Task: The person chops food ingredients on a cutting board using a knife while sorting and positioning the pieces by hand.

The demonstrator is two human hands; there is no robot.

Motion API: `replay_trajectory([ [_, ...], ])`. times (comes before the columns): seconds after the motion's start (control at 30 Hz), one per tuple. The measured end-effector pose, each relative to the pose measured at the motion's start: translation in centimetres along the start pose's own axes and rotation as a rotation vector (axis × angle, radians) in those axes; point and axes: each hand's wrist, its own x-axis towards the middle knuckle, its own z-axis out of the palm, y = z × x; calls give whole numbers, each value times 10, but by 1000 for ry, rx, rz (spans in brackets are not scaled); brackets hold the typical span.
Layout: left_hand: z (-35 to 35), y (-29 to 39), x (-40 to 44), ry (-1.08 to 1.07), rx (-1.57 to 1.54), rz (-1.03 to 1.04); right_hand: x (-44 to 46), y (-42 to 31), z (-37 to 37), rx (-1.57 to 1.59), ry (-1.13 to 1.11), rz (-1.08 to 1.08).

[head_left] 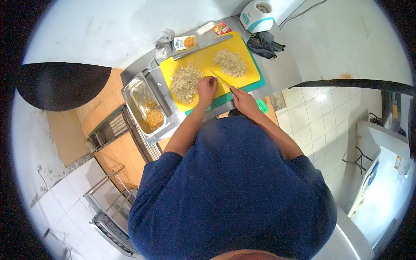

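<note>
On the yellow cutting board [211,63] lie two piles of chopped pale food, one on the left [185,84] and one on the right [229,63]. My right hand [243,100] is closed round the handle of a small knife [220,79], whose blade points up and left between the piles. Beside the left pile, my left hand [207,88] is closed near the blade; what it holds, if anything, is too small to name. A large knife [203,48] rests along the board's far edge.
A metal tray [167,123] with orange food stands left of the board. Behind the board are a plastic bag [164,44], a Maizena-like packet [185,42], a red packet [222,28] and a white appliance [256,17]. A black bag [264,44] lies at right.
</note>
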Motion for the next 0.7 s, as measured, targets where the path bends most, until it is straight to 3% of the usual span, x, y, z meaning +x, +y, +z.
replay_trajectory([
  [0.17, -2, -1, -1, -14, -19, 15, 14, 6, 5, -43, -5, -45],
  [0.27, -2, -4, 0, -12, 2, 36, 21, 0, 1, -15, -31, 64],
  [0.57, -7, 5, 0, -71, -16, 58, 8, 17, 8, 83, 96, 5],
  [0.7, -9, 16, -6, -155, 321, 250, 10, 18, 12, 159, 114, 5],
])
